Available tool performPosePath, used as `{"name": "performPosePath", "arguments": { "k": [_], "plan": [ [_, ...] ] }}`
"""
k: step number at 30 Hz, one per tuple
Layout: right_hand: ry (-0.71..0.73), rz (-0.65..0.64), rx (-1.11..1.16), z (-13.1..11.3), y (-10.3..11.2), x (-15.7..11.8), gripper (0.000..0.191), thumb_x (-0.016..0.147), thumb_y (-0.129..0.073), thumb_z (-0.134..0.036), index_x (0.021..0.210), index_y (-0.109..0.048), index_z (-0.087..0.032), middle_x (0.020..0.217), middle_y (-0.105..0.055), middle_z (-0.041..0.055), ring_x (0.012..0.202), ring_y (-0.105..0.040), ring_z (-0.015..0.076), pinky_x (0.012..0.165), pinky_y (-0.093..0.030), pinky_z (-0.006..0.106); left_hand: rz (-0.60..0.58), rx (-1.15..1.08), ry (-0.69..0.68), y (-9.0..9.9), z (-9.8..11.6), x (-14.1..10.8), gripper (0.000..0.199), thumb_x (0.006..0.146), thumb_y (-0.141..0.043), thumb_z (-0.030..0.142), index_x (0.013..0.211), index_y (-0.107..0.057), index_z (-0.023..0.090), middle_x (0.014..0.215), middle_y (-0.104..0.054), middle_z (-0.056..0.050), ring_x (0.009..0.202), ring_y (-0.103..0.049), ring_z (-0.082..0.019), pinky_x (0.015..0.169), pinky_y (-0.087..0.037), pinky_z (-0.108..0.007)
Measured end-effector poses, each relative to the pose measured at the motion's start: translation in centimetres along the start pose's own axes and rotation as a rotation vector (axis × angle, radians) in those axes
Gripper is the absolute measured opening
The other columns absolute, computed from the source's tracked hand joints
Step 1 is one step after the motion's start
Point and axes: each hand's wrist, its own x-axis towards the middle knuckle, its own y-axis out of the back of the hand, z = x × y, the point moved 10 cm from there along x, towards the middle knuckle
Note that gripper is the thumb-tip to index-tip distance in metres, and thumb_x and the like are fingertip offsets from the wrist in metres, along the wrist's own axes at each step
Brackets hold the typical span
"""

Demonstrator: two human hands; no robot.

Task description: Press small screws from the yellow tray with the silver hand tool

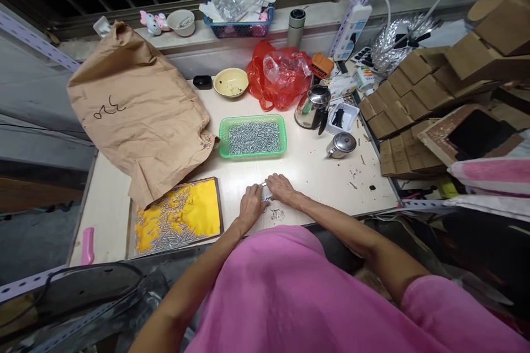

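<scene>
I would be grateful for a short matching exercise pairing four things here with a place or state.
1. Paper bag
2. Green basket
3. Flask
4. Pink handle

A. Right of the blue basket
B. Near the table's front left corner
C. Marked with dark handwriting
D. Holding many small metal pins

Pairs: 1-C, 2-D, 3-A, 4-B

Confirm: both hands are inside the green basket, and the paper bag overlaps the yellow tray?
No, the head view shows the left hand and right hand outside the green basket, on its near side. The paper bag does overlap the yellow tray.
</scene>
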Motion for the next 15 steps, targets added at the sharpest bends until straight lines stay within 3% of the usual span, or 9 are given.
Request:
{"name": "performPosePath", "arguments": {
  "k": [2, 6, 9, 15],
  "plan": [
    [-0.002, -0.001, 0.021, 0.1, 0.0, -0.4, 0.058, 0.075, -0.073, -0.04, 0.121, -0.052, -0.009, 0.115, -0.055, 0.0152, 0.106, -0.046, 0.0285, 0.087, -0.039, 0.037, -0.059, 0.075, -0.083, -0.7, 1.3, 1.1, 0.048, 0.084, -0.062, 0.033, 0.127, -0.049, 0.018, 0.12, -0.054, -0.012, 0.112, -0.047, -0.024, 0.091, -0.043, -0.034],
    [-0.083, -0.008, 0.028, 1.3, -0.1, -1.5, 0.074, 0.07, -0.078, -0.036, 0.131, -0.044, -0.011, 0.123, -0.052, 0.0154, 0.111, -0.044, 0.0293, 0.098, -0.032, 0.041, -0.138, 0.182, -0.109, -1.8, 1.6, 2.1, 0.058, 0.082, -0.064, 0.031, 0.133, -0.042, 0.015, 0.118, -0.054, -0.013, 0.11, -0.046, -0.026, 0.088, -0.043, -0.035],
    [-0.083, -0.004, 0.044, 1.7, -0.2, -2.0, 0.06, 0.076, -0.074, -0.032, 0.126, -0.05, -0.011, 0.118, -0.055, 0.0145, 0.109, -0.045, 0.0285, 0.098, -0.032, 0.041, -0.155, 0.201, -0.134, -2.0, 2.1, 2.5, 0.055, 0.083, -0.063, 0.03, 0.132, -0.043, 0.015, 0.118, -0.053, -0.014, 0.11, -0.046, -0.027, 0.084, -0.045, -0.036],
    [-0.025, -0.015, 0.043, 1.5, 0.0, -1.8, 0.025, 0.088, -0.058, -0.023, 0.11, -0.06, -0.011, 0.106, -0.06, 0.013, 0.103, -0.048, 0.0254, 0.087, -0.037, 0.035, -0.257, 0.249, -0.135, -3.1, 2.8, 3.4, 0.028, 0.087, -0.056, 0.026, 0.114, -0.055, 0.017, 0.11, -0.055, -0.011, 0.107, -0.046, -0.025, 0.078, -0.046, -0.033]
  ]
}}
